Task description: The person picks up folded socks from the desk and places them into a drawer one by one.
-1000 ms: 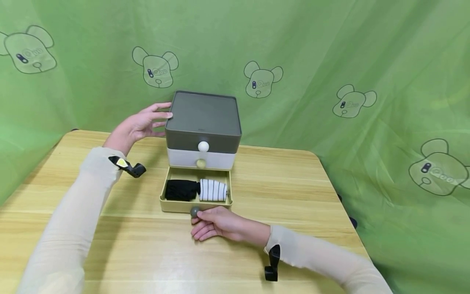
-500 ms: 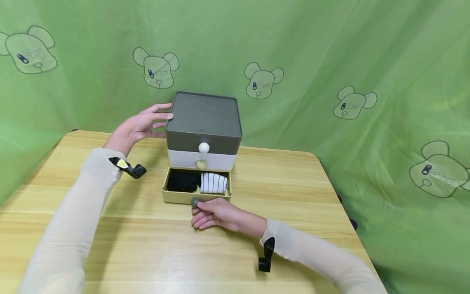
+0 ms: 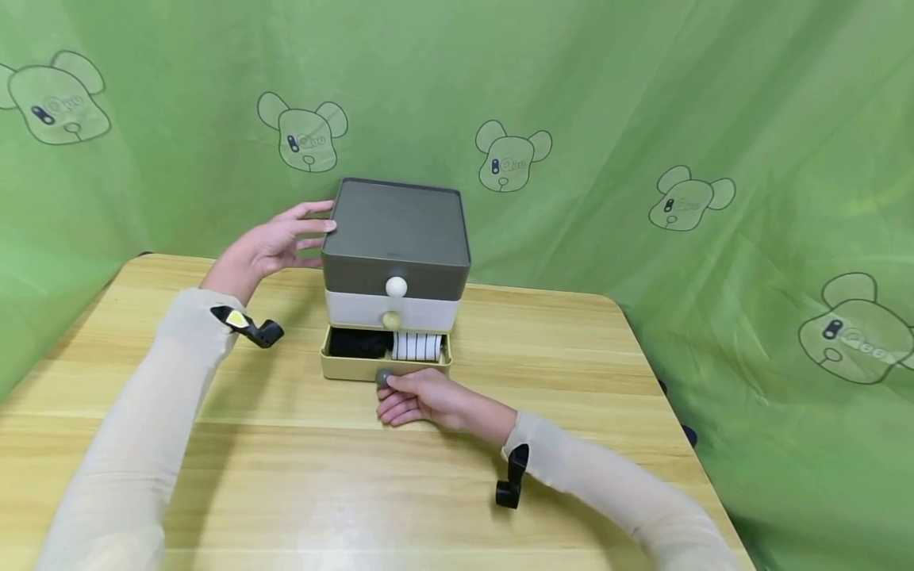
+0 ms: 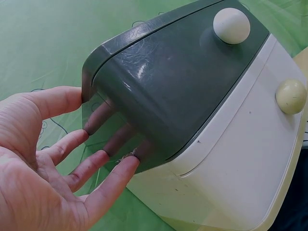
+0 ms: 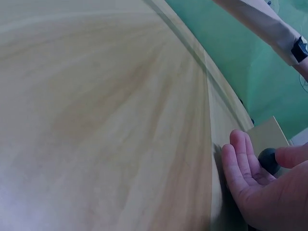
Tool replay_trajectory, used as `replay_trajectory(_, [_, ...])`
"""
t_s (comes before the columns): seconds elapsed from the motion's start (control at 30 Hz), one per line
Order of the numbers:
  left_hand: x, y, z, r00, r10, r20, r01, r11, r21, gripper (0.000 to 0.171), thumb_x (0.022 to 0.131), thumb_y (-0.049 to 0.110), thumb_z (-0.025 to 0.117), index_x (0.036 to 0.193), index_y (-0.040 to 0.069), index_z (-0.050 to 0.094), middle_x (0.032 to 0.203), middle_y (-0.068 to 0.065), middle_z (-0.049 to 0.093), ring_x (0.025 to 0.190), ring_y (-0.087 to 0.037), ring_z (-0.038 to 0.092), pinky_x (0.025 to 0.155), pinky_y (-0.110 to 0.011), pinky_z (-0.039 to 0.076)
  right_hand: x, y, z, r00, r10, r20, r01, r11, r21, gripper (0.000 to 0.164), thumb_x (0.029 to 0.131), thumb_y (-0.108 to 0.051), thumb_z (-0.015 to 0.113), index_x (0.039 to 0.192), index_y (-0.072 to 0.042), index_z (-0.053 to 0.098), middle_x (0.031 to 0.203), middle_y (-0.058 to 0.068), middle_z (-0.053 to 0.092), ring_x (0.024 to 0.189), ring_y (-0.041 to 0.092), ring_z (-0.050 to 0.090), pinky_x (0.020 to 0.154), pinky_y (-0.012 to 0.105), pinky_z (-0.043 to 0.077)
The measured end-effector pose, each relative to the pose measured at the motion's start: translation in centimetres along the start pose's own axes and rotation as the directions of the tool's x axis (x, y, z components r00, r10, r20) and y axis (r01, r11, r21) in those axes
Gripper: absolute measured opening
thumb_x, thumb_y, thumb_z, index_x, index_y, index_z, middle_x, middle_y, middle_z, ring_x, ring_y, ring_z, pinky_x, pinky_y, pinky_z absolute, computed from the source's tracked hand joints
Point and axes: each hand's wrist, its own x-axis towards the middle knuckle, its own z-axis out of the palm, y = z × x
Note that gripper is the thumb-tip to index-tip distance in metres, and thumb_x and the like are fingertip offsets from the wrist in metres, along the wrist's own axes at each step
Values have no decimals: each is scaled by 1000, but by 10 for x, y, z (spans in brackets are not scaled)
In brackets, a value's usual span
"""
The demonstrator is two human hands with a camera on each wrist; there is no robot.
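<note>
A small chest of drawers has a dark grey top tier, a white middle drawer and a yellow bottom drawer that is partly pulled out. Inside the bottom drawer, a black folded cloth lies left of a white striped one. My left hand rests its fingertips against the chest's left side, fingers spread, as the left wrist view also shows. With thumb and fingers my right hand pinches the grey round knob on the bottom drawer's front.
The chest stands on a wooden table close to a green curtain printed with bear heads. A white knob and a pale yellow knob stick out from the upper drawers.
The bottom drawer has slid inward, away from me, with my right hand on its knob. Less of the cloths shows now. My left hand has stayed at the chest's side.
</note>
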Motion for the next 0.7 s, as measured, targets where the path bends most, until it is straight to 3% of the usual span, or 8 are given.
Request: replay_trajectory(0.7, [0, 0, -1, 1000, 9, -1, -9, 1000, -11, 75, 102, 21, 61, 164, 29, 18, 172, -9, 12, 159, -34, 9, 128, -59, 21, 19, -11, -15, 999, -34, -37, 33, 999, -27, 40, 109, -20, 48, 127, 14, 58, 88, 6, 77, 78, 14, 75, 77, 29, 65])
